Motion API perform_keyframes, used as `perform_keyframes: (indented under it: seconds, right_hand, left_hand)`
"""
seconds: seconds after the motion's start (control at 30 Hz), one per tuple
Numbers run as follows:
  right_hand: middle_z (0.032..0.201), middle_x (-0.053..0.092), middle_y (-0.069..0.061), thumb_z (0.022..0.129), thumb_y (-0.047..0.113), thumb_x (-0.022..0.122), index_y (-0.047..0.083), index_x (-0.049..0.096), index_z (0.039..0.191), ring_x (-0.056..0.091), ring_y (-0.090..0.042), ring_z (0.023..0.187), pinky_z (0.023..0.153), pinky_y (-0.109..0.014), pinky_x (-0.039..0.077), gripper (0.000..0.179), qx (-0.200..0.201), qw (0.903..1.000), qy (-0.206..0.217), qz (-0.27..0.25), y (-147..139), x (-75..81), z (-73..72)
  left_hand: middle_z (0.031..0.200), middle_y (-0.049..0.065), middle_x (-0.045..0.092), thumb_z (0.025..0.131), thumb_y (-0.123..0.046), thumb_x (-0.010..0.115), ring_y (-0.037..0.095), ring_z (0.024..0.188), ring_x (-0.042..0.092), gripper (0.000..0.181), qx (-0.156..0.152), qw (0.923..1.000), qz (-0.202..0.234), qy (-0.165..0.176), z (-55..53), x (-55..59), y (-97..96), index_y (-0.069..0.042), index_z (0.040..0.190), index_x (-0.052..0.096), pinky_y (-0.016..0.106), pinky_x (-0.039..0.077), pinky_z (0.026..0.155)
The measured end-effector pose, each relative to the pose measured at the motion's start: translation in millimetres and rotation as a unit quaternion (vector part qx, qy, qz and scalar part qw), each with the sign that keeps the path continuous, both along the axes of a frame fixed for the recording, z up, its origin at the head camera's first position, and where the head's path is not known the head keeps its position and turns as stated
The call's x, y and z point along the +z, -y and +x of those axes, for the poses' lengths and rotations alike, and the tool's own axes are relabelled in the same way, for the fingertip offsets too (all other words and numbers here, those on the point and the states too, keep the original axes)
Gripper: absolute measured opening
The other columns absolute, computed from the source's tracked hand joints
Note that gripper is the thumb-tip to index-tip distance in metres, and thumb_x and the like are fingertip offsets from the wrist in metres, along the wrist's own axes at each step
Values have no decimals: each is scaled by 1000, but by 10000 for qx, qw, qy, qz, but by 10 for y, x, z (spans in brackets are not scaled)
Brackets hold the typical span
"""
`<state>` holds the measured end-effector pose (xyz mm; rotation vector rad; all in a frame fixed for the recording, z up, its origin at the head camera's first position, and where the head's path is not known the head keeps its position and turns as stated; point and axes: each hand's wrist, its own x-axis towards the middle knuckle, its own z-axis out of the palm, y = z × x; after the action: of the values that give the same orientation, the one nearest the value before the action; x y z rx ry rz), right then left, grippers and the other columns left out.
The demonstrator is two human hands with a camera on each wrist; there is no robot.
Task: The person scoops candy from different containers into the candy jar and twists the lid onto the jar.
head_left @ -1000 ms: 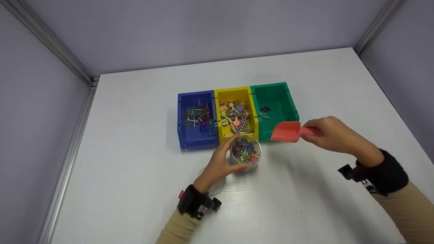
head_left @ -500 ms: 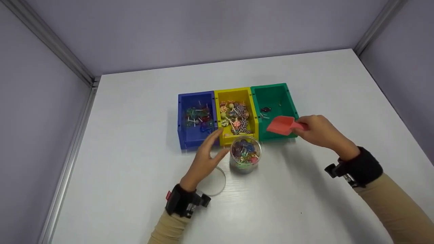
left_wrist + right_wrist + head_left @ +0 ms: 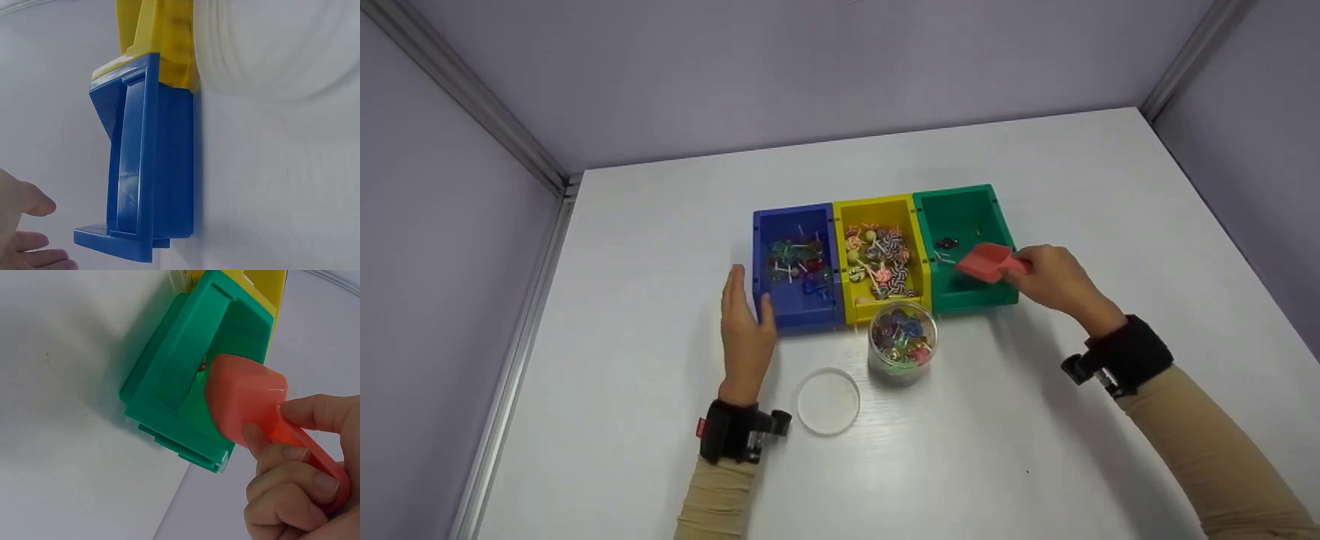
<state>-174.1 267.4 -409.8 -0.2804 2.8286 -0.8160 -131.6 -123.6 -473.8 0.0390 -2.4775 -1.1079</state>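
In the head view my right hand (image 3: 1061,281) grips the handle of a red scoop (image 3: 987,262), whose blade hangs over the front part of the green bin (image 3: 971,301). The right wrist view shows fingers wrapped round that handle. A few lollipops (image 3: 947,243) lie in the green bin. My left hand (image 3: 746,341), fingers straight, is beside the left side of the blue bin (image 3: 802,319); whether it touches the bin I cannot tell. A clear jar (image 3: 900,367) of colourful lollipops stands before the yellow bin (image 3: 885,309).
A round clear lid (image 3: 828,402) lies flat on the white table (image 3: 930,465), left of the jar. The blue and yellow bins hold several lollipops. Grey walls (image 3: 840,75) stand behind and at both sides.
My left hand has let go of the jar and moved left to the blue bin's side. The right hand has carried the scoop slightly left and back over the green bin.
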Motion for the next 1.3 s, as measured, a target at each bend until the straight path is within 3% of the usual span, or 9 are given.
perform_keyframes:
  seconds: [0.17, 0.33, 0.53, 0.7, 0.87, 1.1, 1.3]
  right_hand:
    - [58, 40, -1, 93, 14, 54, -7, 62, 79, 37, -14, 57, 51, -24, 28, 26, -10, 9997, 236, -43, 48, -58, -45]
    - [61, 48, -5, 91, 13, 54, -9, 64, 80, 41, -16, 59, 52, -24, 31, 27, -215, 9991, 357, 1, 181, -106, -63]
    - [62, 48, -5, 90, 13, 52, -2, 59, 69, 42, -17, 59, 51, -23, 30, 27, -500, 9978, 326, 303, 382, -125, -121]
    - [74, 55, -13, 90, 16, 51, -6, 63, 83, 47, -19, 64, 51, -22, 34, 26, -1073, 9908, 666, 479, 551, -109, -158]
    - [89, 63, -23, 89, 18, 52, -12, 64, 96, 51, -24, 69, 52, -24, 37, 33, -1374, 9864, 621, 656, 627, -112, -193]
    - [93, 65, -27, 86, 14, 51, -13, 64, 98, 51, -25, 71, 54, -29, 41, 33, -1306, 9868, 500, 820, 522, -119, -307]
    - [84, 54, -16, 89, 21, 55, -9, 62, 97, 47, -23, 69, 52, -26, 37, 32, -1070, 9819, 1034, 1172, 417, 7, -471]
  left_hand:
    - [153, 27, 34, 100, -12, 49, 37, 145, 31, 55, -278, 9881, 1200, 916, -97, -78, 80, 9, 146, 29, 47, 29, 121]
    - [152, 27, 35, 103, -14, 44, 37, 145, 33, 51, -305, 9808, 1457, 1261, -145, -142, 141, 8, 147, 30, 46, 31, 120]
    - [146, 28, 43, 103, -12, 43, 38, 139, 41, 48, -389, 9862, 1253, 1006, -146, -179, 172, 11, 144, 34, 48, 37, 116]
    - [146, 29, 43, 103, -11, 43, 38, 139, 41, 47, -437, 9877, 1203, 900, -155, -194, 162, 13, 143, 34, 49, 38, 115]
    - [146, 27, 43, 103, -12, 42, 37, 140, 41, 47, -362, 9874, 1170, 1002, -168, -217, 144, 11, 144, 34, 47, 37, 116]
    - [145, 27, 45, 103, -11, 43, 37, 139, 42, 46, -400, 9882, 1195, 876, -174, -245, 132, 10, 143, 36, 47, 37, 116]
    - [146, 26, 45, 103, -11, 42, 36, 139, 42, 46, -436, 9881, 1185, 878, -174, -237, 119, 9, 144, 35, 46, 37, 116]
